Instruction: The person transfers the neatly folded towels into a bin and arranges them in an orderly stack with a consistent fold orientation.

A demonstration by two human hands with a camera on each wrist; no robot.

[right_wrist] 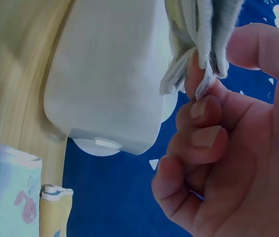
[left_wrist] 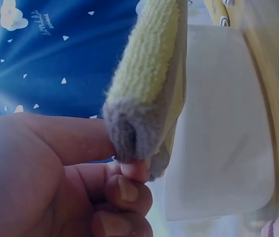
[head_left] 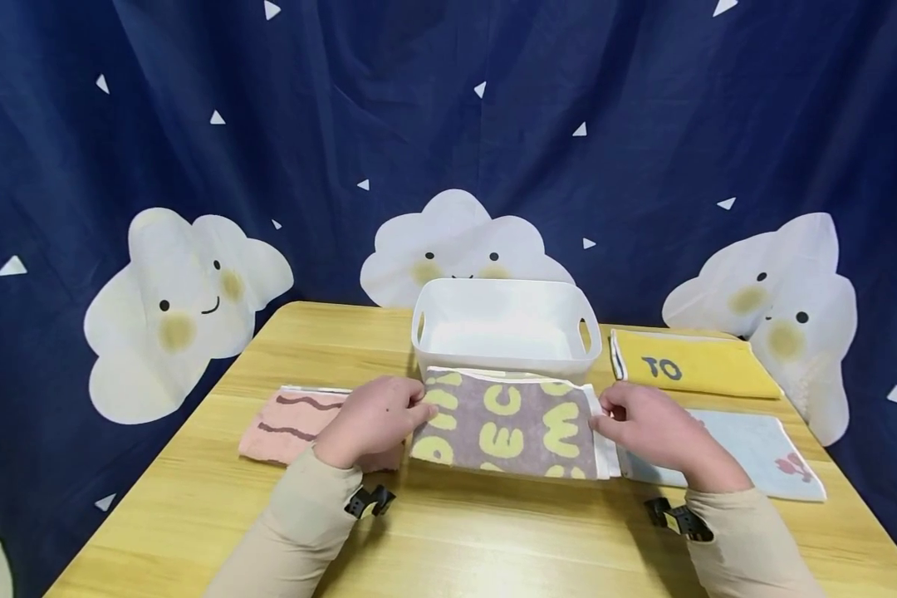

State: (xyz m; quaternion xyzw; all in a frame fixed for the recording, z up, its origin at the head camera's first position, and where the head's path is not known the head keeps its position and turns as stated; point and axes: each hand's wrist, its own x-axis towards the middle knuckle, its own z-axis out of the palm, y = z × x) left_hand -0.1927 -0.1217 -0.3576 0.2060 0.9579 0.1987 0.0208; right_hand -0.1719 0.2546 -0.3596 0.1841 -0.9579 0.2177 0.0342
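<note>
A folded grey-purple towel [head_left: 504,423] with yellow letters hangs between both hands, lifted in front of a white plastic basket [head_left: 508,364]. My left hand [head_left: 377,419] pinches its left end between thumb and fingers; in the left wrist view the towel's thick folded edge [left_wrist: 134,118] sits in that grip. My right hand [head_left: 654,428] pinches the opposite end by its white border. Several layers of that border [right_wrist: 203,49] show between thumb and fingers in the right wrist view. The part of the basket directly behind the towel is hidden in the head view.
A folded pink towel [head_left: 269,428] with brown wavy lines lies at the left, partly behind the left hand. On the right lie a folded yellow towel [head_left: 703,365] and a light blue one [head_left: 762,453], on the wooden table [head_left: 493,540]. A dark blue curtain [head_left: 419,100] hangs behind.
</note>
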